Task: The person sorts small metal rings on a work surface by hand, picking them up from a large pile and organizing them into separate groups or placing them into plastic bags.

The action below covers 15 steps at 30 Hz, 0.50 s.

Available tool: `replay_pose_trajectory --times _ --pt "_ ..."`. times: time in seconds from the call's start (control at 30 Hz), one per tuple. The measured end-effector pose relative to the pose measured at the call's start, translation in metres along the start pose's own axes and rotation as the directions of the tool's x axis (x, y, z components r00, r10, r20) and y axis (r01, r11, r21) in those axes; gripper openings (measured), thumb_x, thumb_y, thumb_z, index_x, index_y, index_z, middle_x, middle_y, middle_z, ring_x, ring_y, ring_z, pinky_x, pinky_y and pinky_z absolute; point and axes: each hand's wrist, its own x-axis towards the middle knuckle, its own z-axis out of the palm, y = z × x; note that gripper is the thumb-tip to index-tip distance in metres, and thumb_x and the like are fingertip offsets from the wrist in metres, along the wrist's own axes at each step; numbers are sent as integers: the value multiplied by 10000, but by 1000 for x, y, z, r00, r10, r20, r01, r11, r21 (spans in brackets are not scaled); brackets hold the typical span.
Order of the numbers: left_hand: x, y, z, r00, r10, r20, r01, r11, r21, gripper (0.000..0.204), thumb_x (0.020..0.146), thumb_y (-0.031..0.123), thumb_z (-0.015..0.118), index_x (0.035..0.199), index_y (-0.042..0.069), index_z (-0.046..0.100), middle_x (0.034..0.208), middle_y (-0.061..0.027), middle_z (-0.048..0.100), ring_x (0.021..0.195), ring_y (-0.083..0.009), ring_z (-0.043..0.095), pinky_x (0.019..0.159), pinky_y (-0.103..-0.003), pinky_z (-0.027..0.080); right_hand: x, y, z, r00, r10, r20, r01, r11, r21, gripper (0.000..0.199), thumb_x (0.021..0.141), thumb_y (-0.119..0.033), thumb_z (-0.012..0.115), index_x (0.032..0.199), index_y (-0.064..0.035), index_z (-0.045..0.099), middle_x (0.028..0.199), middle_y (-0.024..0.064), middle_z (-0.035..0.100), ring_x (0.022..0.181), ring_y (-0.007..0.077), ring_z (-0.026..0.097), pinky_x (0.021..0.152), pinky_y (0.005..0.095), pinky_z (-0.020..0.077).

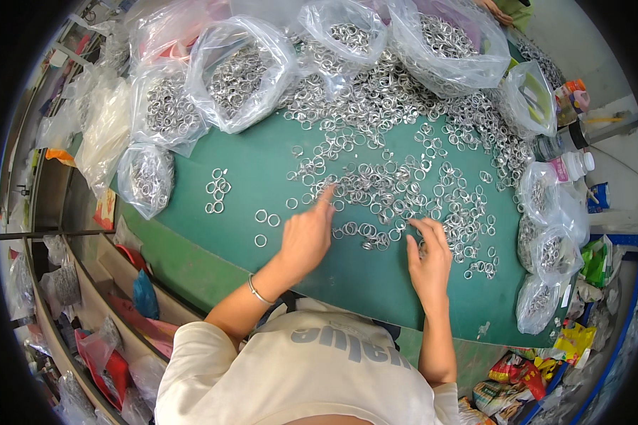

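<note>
My left hand (308, 235), with a metal bangle (257, 292) at its wrist, reaches onto the green table. Its index finger is stretched out onto the left edge of a loose spread of silver metal rings (390, 188); the other fingers are bent. No ring shows in its grasp. At the near side of the same spread is my right hand (429, 261), thumb and fingers apart, fingertips at the rings. A few single rings (261, 241) lie left of my left hand. Farther left is a small cluster of rings (217, 190).
Clear plastic bags of rings (242, 78) line the table's far edge, beside a large ring heap (361, 106). Smaller ring bags (539, 294) stand along the right edge, near a white-capped bottle (574, 166). Shelves (99, 269) stand at left. Another person's hand (496, 10) shows at the far right.
</note>
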Motion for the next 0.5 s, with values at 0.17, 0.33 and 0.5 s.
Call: replay_pose_trajectory --times 0.17,0.33,0.5 --pt "0 -6 12 991 45 130 -59 993 101 343 922 135 504 1258 64 488 699 -200 633 587 -408 589 523 -493 465 23 -17 13 968 -140 208 176 970 -165 338 766 8 614 1085 -99 641 1248 84 547 587 282 627 529 379 504" --pt "-19 -3 14 992 128 22 -126 990 -68 323 910 137 535 1226 77 507 669 -184 627 589 -404 594 520 -490 466 16 -7 -2 937 -167 305 249 935 -251 256 745 18 605 965 -87 684 1224 88 586 612 276 649 528 391 514" --pt "-6 -11 -5 998 -58 30 56 996 62 380 907 152 544 1276 91 475 626 -170 613 560 -406 585 496 -485 450 22 -8 -9 987 -29 160 53 987 -151 117 847 -80 605 940 -73 675 1073 43 642 659 307 636 599 392 504"
